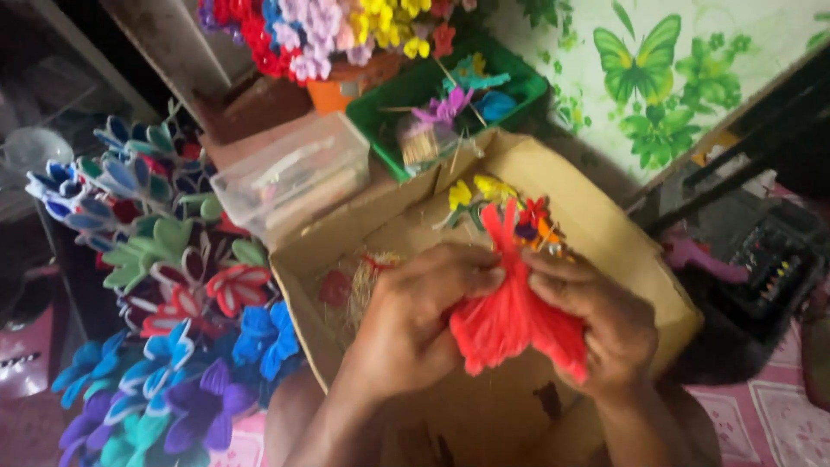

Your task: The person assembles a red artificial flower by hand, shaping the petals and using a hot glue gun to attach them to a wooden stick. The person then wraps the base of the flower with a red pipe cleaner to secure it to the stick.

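Hands, left hand (415, 324) and right hand (596, 333), pinch red tassel (510, 320).

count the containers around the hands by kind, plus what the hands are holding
cardboard box: 1
green plastic crate: 1
clear plastic tub: 1
red fabric bundle, pinched by left hand and right hand: 1
total: 4

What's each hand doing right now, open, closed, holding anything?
Left hand: closed, pinching the red tassel-like bundle on its left side.
Right hand: closed on the same red bundle, gripping its right side.
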